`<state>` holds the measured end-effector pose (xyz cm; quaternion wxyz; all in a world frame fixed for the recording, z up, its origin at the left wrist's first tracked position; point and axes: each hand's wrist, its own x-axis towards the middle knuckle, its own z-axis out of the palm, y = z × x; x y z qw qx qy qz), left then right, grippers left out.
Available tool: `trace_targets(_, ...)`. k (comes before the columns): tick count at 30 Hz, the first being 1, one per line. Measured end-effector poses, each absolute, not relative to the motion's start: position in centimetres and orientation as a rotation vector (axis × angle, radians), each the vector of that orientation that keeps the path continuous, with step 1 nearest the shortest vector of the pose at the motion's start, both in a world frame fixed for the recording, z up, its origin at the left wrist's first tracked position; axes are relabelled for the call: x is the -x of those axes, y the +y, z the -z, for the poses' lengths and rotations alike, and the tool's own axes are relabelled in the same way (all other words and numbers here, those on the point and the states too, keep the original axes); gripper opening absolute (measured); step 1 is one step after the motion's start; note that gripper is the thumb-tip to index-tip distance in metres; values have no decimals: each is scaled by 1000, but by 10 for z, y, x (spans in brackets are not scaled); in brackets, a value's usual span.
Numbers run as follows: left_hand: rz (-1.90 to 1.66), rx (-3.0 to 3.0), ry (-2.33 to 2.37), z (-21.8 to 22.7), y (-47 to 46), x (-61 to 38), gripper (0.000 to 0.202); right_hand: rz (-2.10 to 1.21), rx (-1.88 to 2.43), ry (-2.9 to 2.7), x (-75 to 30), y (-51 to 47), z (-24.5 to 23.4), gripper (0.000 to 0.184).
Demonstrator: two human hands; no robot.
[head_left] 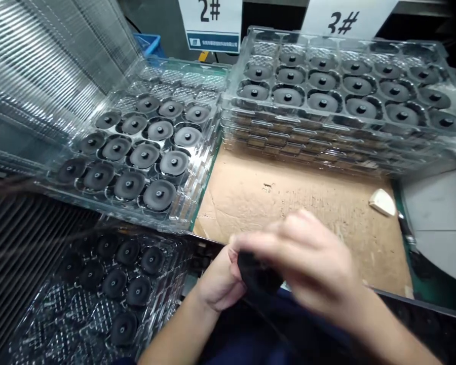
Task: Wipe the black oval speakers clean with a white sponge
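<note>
Blurred right hand [313, 261], its grip unclear, curls over the right of a black disc [255, 276] whose left edge the left hand [221, 281] holds.

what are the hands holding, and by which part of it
A black piece, its left edge in the left hand; the right hand blurs over it, its grip unclear.

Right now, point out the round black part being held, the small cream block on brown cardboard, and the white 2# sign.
Round black part [256, 277]: head view, its dark surface.
Small cream block [382, 202]: head view, its top.
White 2# sign [213, 27]: head view, its front.
</note>
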<state>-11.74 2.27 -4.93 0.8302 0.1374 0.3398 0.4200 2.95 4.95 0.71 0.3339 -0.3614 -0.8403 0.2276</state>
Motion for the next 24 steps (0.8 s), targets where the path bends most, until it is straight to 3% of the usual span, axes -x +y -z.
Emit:
trace_targets(5, -927, -91, 384, 56, 19, 137, 59, -684, 1467, -1544, -41, 74, 56, 21)
trace_targets(10, -970, -40, 307, 60, 13, 152, 54, -914, 1544, -1609, -32, 74, 114, 30)
trace_targets(13, -965, -32, 299, 59, 7, 161, 55, -879, 1604, -1498, -27, 61, 110, 42)
trace_targets(18, -1062, -218, 341, 57, -1, 169, 49, -1028, 1563, -1356, -22, 30, 88, 40)
trace_targets(24, -1207, -1189, 949, 52, -10, 162, 104, -1304, 1453, -1276, -24, -14, 96, 38)
